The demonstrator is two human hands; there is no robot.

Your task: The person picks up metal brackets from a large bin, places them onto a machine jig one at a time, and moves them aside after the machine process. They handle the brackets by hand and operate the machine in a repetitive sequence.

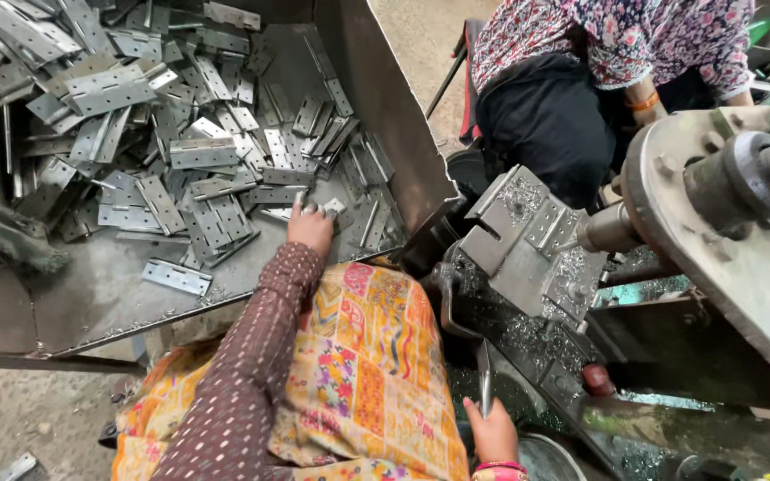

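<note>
My left hand (310,227) reaches into a metal tray (91,298) and its fingers close on a small hinge plate (332,207) at the near edge of a heap of grey hinge plates (180,134). My right hand (494,434) grips a thin metal lever handle (484,379) low beside the drilling machine. A hinge plate (546,223) sits clamped on the machine's jig block (523,240), in front of the drill spindle (608,232).
Another person in a floral top (617,40) sits beyond the machine. A large metal wheel and shaft (741,187) fill the right side. Metal shavings cover the machine bed (528,334). One loose plate (176,277) lies alone on the tray's floor.
</note>
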